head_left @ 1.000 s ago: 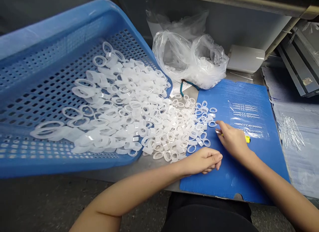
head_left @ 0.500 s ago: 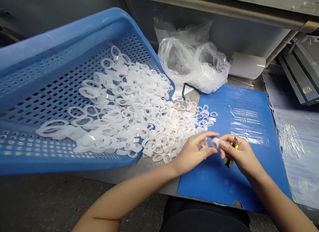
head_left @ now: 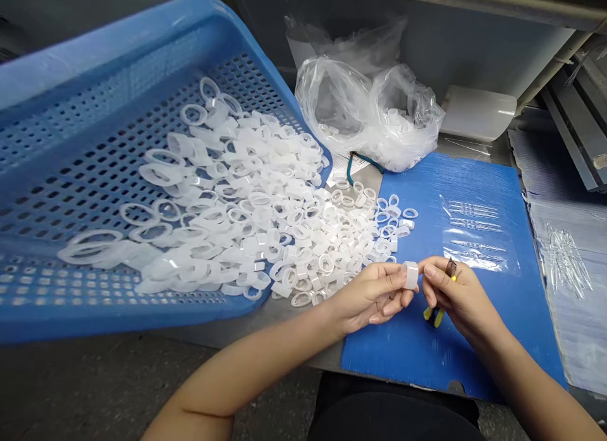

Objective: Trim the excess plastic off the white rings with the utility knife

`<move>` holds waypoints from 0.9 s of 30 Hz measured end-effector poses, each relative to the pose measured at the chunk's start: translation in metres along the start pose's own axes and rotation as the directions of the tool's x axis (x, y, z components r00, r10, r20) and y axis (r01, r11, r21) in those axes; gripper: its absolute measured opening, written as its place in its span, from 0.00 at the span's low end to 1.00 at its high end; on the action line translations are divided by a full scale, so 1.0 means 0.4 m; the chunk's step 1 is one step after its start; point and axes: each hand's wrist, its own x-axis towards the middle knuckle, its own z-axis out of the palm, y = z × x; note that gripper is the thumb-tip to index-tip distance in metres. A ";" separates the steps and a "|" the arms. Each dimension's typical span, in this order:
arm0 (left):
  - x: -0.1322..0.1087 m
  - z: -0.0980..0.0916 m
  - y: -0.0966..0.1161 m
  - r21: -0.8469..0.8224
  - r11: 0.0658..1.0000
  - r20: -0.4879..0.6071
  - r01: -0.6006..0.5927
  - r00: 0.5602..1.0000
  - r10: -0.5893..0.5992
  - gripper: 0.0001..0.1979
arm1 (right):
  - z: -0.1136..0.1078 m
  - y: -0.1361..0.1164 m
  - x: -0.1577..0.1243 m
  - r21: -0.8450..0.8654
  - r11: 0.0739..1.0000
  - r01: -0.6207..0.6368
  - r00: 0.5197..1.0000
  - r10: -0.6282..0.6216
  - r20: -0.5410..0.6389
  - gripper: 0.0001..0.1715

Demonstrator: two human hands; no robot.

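My left hand [head_left: 365, 299] pinches a small translucent white plastic ring [head_left: 411, 275] between thumb and fingers, above the blue sheet. Close by on the right is my right hand [head_left: 458, 292], closed around a pair of nippers [head_left: 434, 316] with yellow and black handles. Its dark jaws poke up past the index finger, and the fingers hide the middle of the tool. The right fingertips are beside the ring; I cannot tell whether they touch it. A pile of similar white rings [head_left: 327, 239] spreads just beyond my left hand.
A tilted blue perforated basket [head_left: 222, 27] at left holds many larger and smaller rings. Clear plastic bags [head_left: 370, 112] and teal-handled pliers [head_left: 351, 169] are at the back. On the blue sheet [head_left: 393, 359] lies a packet of clear sticks [head_left: 477, 232]; loose clear sticks [head_left: 566, 261] lie farther right.
The ring has turned between my hands and is now held by the left thumb and fingers. The left fingers have curled in. The right hand keeps the nippers. The view has shifted slightly.
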 end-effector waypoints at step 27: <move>-0.010 -0.010 -0.011 0.380 0.869 -0.072 -0.316 0.927 0.368 0.20 | 0.023 0.030 -0.032 -0.582 0.523 0.622 0.698 -0.707 0.111 0.05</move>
